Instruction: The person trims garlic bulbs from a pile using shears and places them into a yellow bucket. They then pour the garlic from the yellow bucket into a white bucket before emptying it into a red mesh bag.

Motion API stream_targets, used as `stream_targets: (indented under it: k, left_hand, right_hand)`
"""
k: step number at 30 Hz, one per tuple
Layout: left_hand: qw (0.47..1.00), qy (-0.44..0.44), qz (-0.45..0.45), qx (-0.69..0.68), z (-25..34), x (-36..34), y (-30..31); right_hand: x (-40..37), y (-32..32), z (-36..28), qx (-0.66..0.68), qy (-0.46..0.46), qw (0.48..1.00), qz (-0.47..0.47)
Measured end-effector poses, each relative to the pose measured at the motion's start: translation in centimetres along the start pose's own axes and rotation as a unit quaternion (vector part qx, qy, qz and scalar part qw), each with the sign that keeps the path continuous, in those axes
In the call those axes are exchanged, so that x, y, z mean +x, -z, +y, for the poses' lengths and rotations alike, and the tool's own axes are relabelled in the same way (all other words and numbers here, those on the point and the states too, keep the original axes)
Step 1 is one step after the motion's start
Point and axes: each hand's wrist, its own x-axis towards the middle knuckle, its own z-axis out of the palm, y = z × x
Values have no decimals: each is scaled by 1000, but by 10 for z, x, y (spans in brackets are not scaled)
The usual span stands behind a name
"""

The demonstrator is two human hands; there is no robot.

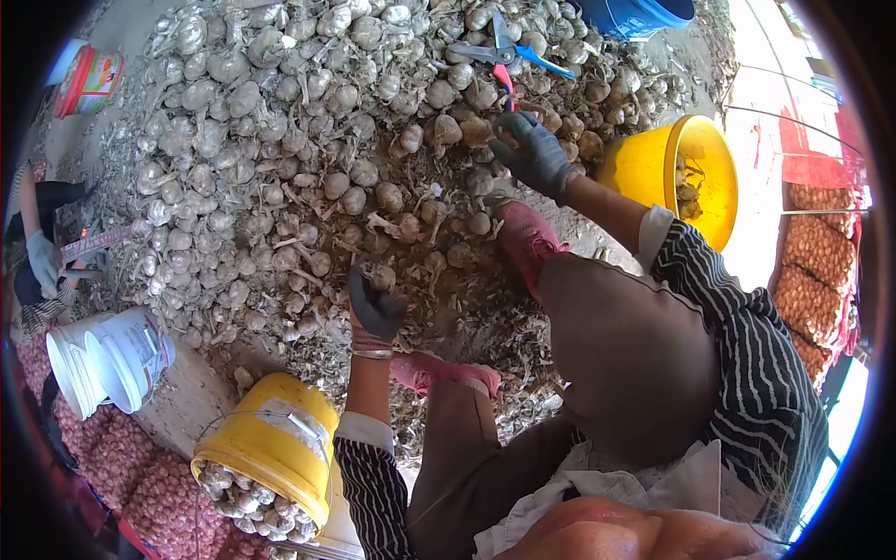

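Left hand (375, 313) is curled shut at the near edge of the garlic pile (280, 168). Right hand (532, 157) rests on dusty white bulbs farther in; its grip is unclear. Left bucket (280, 439) and right bucket (653, 168) crowd both sides.

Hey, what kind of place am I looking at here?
Probably an outdoor garlic sorting yard: a big heap of garlic bulbs on the ground, a yellow bucket holding bulbs, and filled mesh sacks stacked at the side.
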Motion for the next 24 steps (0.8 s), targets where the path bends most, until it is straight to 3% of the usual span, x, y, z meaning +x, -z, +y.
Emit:
stream_targets:
  k: [1, 2, 4, 6, 7, 9, 10, 12, 14, 18, 20, 22, 24]
  left_hand:
    - [997, 46, -53, -20, -1, 6, 11]
    - [989, 91, -106, -39, -4, 12, 20]
    - [993, 78, -79, 45, -12, 22, 26]
    - [975, 154, -112, 110, -17, 31, 32]
    - [975, 153, -114, 111, -16, 27, 21]
    - [975, 102, -42, 193, -21, 20, 7]
    - [976, 102, -38, 186, -22, 22, 10]
    - [987, 136, -77, 36, -21, 24, 19]
    - [991, 118, -54, 28, -18, 18, 23]
    - [988, 128, -61, -54, -16, 17, 49]
    - [987, 125, -90, -50, -18, 23, 61]
    - [984, 117, -126, -55, -20, 22, 54]
    - [990, 46, -121, 55, -19, 15, 27]
  right_hand:
    - [6, -5, 5, -20, -1, 993, 113]
    - [7, -18, 6, -23, -2, 993, 116]
    - [13, -49, -20, 79, 77, 984, 139]
    - [-1, -76, -31, 51, 235, 970, 38]
    - [-8, -71, -45, 50, 237, 970, 40]
    - [-27, -55, -64, 104, 147, 952, -246]
    - [-30, -48, -58, 105, 149, 950, -253]
    - [-29, -26, -34, 43, 114, 983, -140]
    - [-27, 2, -22, 81, -29, 987, -133]
    - [-8, 1, -4, 6, -23, 991, -129]
    - [9, -18, -12, -113, -15, 987, -111]
    - [21, -41, -31, -138, -64, 981, -122]
    - [11, -74, -43, -178, -38, 957, -224]
